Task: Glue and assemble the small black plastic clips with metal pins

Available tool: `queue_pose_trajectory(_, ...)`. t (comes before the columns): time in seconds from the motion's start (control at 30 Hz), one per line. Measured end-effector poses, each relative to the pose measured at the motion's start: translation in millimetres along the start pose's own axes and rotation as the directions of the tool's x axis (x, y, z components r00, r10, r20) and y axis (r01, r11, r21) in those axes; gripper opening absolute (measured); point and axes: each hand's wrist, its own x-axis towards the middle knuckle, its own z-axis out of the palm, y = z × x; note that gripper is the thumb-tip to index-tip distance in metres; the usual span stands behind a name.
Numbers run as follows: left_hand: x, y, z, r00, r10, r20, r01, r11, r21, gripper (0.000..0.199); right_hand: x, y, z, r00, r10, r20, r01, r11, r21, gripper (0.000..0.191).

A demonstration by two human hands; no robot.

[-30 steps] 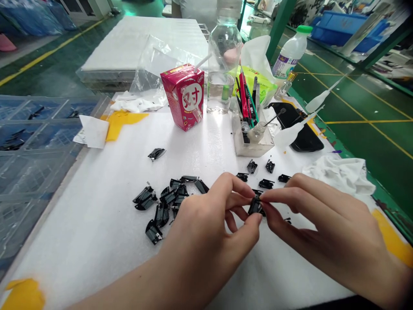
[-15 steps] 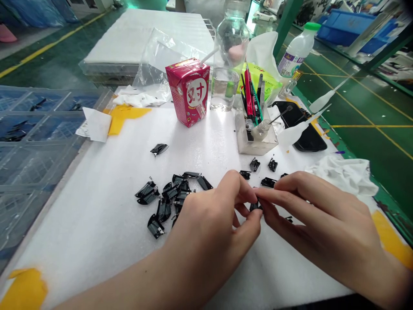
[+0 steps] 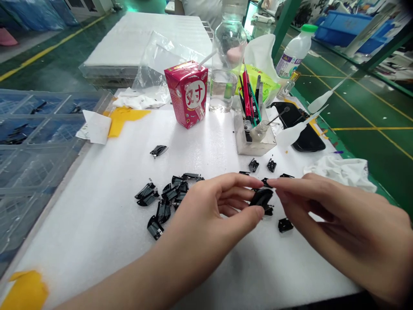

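Between the thumb and fingers of my left hand point(image 3: 213, 215) is a small black plastic part point(image 3: 262, 198) with a curved, glossy face. My right hand point(image 3: 332, 215) is beside its right edge, index finger and thumb close together in a pinch. Whatever those fingertips hold is too small to make out, and I cannot tell whether they touch the part. Left of my hands lies a pile of similar black parts point(image 3: 164, 211), partly hidden by my left hand. Smaller black pieces point(image 3: 285, 225) are scattered under and behind my right hand.
A red drink carton point(image 3: 187, 97), a water bottle point(image 3: 222, 86) and a clear box of tweezers point(image 3: 254, 144) stand behind my hands. To the right are a black phone point(image 3: 309, 137), white droppers point(image 3: 292, 133) and a crumpled white cloth point(image 3: 338, 172). A compartment tray point(image 3: 48, 172) lines the left.
My right hand has shifted slightly right, away from my left fingers. My left fingers have straightened, and more of the black plastic part shows between them.
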Motion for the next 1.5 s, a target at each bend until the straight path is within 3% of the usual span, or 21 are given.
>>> queue_pose_trajectory(0.13, 3.2, 2.9, -2.1, 0.992, -0.111, 0.060, 0.120, 0.974, -0.193, 0.021, -0.6, 0.2, 0.7, 1.000, 0.001, 0.007, -0.002, 0.999, 0.044, 0.019)
queue_pose_trajectory(0.27, 3.3, 1.6, -3.9, 0.986, -0.152, 0.066, 0.163, 0.955, -0.248, 0.010, -2.9, 0.1, 1.5, 1.000, 0.009, 0.023, -0.010, 0.998, 0.059, 0.017)
queue_pose_trajectory(0.5, 2.4, -0.5, -4.3, 0.983, -0.165, 0.074, 0.179, 0.947, -0.265, 0.002, -4.3, -0.7, 0.4, 0.999, -0.004, 0.042, -0.001, 0.992, 0.123, 0.018)
queue_pose_trajectory(1.5, 3.4, 3.5, -2.5, 0.978, -0.187, 0.098, 0.206, 0.942, -0.263, 0.005, -3.4, -2.3, -1.6, 0.994, -0.019, 0.104, -0.002, 0.979, 0.203, 0.022)
